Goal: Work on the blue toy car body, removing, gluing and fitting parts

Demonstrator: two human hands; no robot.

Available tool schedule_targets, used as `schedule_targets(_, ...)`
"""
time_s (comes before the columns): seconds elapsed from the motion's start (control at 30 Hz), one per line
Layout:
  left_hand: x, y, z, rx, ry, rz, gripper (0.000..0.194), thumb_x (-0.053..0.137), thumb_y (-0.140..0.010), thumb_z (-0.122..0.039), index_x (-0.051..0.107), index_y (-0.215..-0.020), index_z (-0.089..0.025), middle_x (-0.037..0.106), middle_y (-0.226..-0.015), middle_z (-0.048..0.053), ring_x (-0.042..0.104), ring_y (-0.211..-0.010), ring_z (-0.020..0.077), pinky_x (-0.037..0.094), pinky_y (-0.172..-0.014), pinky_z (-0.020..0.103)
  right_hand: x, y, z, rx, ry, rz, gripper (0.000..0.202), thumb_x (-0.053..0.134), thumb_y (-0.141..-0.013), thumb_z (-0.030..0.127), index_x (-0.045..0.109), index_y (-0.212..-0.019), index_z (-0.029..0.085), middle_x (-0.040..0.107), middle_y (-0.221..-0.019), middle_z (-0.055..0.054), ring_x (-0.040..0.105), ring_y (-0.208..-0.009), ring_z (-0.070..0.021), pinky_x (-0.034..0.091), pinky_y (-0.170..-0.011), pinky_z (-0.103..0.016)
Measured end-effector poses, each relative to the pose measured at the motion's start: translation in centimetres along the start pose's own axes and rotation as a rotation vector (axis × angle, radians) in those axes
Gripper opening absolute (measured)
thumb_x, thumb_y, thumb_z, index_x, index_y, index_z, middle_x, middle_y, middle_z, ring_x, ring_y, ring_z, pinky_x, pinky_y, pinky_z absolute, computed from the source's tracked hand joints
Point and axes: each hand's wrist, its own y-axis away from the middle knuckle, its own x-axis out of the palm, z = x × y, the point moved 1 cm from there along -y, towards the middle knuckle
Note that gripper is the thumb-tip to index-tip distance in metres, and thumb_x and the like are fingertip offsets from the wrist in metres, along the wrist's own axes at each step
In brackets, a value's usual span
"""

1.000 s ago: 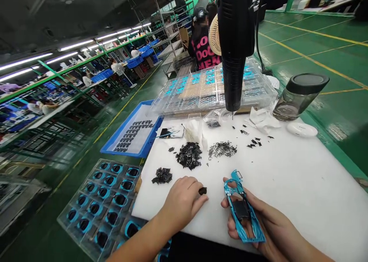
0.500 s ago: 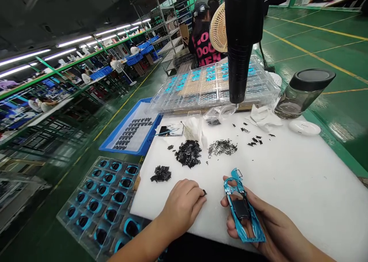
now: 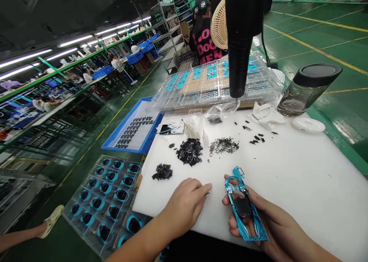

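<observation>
My right hand (image 3: 266, 216) holds a blue toy car body (image 3: 247, 212) from below, a black part set in its middle. To its left, my left hand (image 3: 186, 202) rests on the white work surface (image 3: 287, 185), index finger pointing right. A bit of something dark shows under its fingertips, mostly hidden. Beyond the hands lie a large pile of black flat parts (image 3: 189, 151), a smaller pile of black parts (image 3: 162, 171) and a spread of tiny screws (image 3: 224, 145).
A black electric screwdriver (image 3: 240, 63) hangs above the far edge. Behind are clear trays (image 3: 201, 97), a bottle (image 3: 307, 89) and a white case (image 3: 309, 125). At left stand a blue tray (image 3: 140, 149) and a tray of blue parts (image 3: 97, 185). A person's foot (image 3: 51, 221) shows lower left.
My left index finger has stretched out to the right, and the small black piece at its fingertips is now mostly covered. A person's foot has come into view at lower left.
</observation>
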Motion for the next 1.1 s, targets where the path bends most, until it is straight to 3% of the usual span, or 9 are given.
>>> schedule_targets(0.17,-0.3,0.1,0.5,0.147,-0.044,-0.118,0.027,0.048,-0.089,-0.005,0.060,-0.112,-0.016,0.066,-0.103,0.011,0.061,-0.094,0.0201,0.053,-0.081,0.036,0.1,0.3,0.0,-0.020,0.008,0.008,0.046,0.041,-0.095,0.050,0.059,-0.123,0.019,0.071,-0.105,-0.011,0.066,-0.082,-0.0236,0.043,-0.083,-0.041)
schedule_targets(0.27,-0.8,0.9,1.3,0.194,-0.005,-0.047,0.032,0.049,-0.089,-0.003,0.057,-0.117,-0.016,0.064,-0.120,0.012,0.059,-0.112,0.0202,0.049,-0.099,0.039,0.2,0.4,0.1,-0.013,0.061,0.027,0.048,0.039,-0.095,0.052,0.063,-0.115,0.015,0.072,-0.087,-0.011,0.065,-0.080,-0.0234,0.043,-0.082,-0.038)
schedule_targets(0.37,-1.2,1.9,1.8,0.129,0.050,0.005,0.035,0.051,-0.089,-0.007,0.054,-0.122,-0.019,0.062,-0.126,0.009,0.056,-0.120,0.0192,0.042,-0.109,0.043,0.3,0.4,0.1,-0.002,0.048,0.015,0.047,0.040,-0.095,0.052,0.064,-0.113,0.015,0.072,-0.091,-0.011,0.066,-0.081,-0.0232,0.044,-0.082,-0.039)
schedule_targets(0.53,-0.8,2.1,1.3,-0.074,0.027,-0.111,0.042,0.061,-0.087,-0.021,0.050,-0.128,-0.018,0.062,-0.123,0.013,0.057,-0.115,0.0240,0.049,-0.098,0.042,0.4,0.2,0.0,-0.003,0.070,-0.010,0.045,0.045,-0.093,0.051,0.064,-0.113,0.014,0.071,-0.099,-0.012,0.066,-0.080,-0.0235,0.047,-0.082,-0.040)
schedule_targets(0.67,-0.1,1.3,0.6,-0.202,0.007,-0.127,0.020,0.060,-0.088,-0.024,0.061,-0.107,-0.018,0.063,-0.101,0.010,0.059,-0.096,0.0234,0.051,-0.083,0.040,0.8,0.3,0.1,-0.033,0.064,-0.041,0.036,0.051,-0.092,0.046,0.062,-0.115,0.022,0.068,-0.113,-0.008,0.067,-0.082,-0.0237,0.050,-0.084,-0.042)
schedule_targets(0.87,-0.6,0.7,0.2,-0.216,0.065,-0.045,0.016,0.054,-0.091,-0.020,0.065,-0.102,-0.020,0.062,-0.092,0.007,0.057,-0.087,0.0207,0.049,-0.078,0.037,0.9,0.1,0.1,-0.050,-0.004,-0.069,0.037,0.055,-0.091,0.042,0.058,-0.123,0.023,0.066,-0.120,-0.010,0.064,-0.104,-0.0299,0.050,-0.092,-0.049)
schedule_targets(1.1,-1.1,0.5,0.2,-0.224,0.135,-0.052,0.016,0.055,-0.089,-0.018,0.064,-0.102,-0.021,0.063,-0.097,0.007,0.058,-0.092,0.0194,0.050,-0.081,0.033,0.4,-0.1,-0.2,0.013,-0.070,-0.090,0.048,0.053,-0.090,0.050,0.060,-0.122,0.015,0.068,-0.118,-0.014,0.065,-0.105,-0.0318,0.046,-0.100,-0.048)
